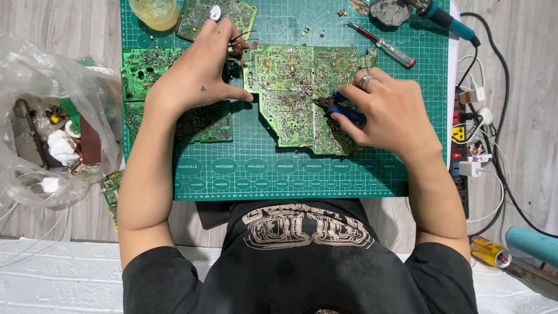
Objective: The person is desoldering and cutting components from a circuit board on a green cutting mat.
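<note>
A large green circuit board (pixel 290 93) lies solder side up on the green cutting mat (pixel 261 174). My right hand (pixel 386 110) grips blue-handled pliers (pixel 343 110), whose jaws touch the middle of the board. My left hand (pixel 197 72) rests at the board's left edge, thumb against it, with thin black tweezers (pixel 241 39) held between the fingers. Other green circuit boards (pixel 145 72) lie under and beside my left hand.
A clear plastic bag (pixel 52 116) of parts sits at the left. At the mat's top are a yellowish jar (pixel 156 11), a screwdriver (pixel 383 46) and a soldering iron (pixel 444 17). A power strip (pixel 465 139) with plugs and cables lies at the right.
</note>
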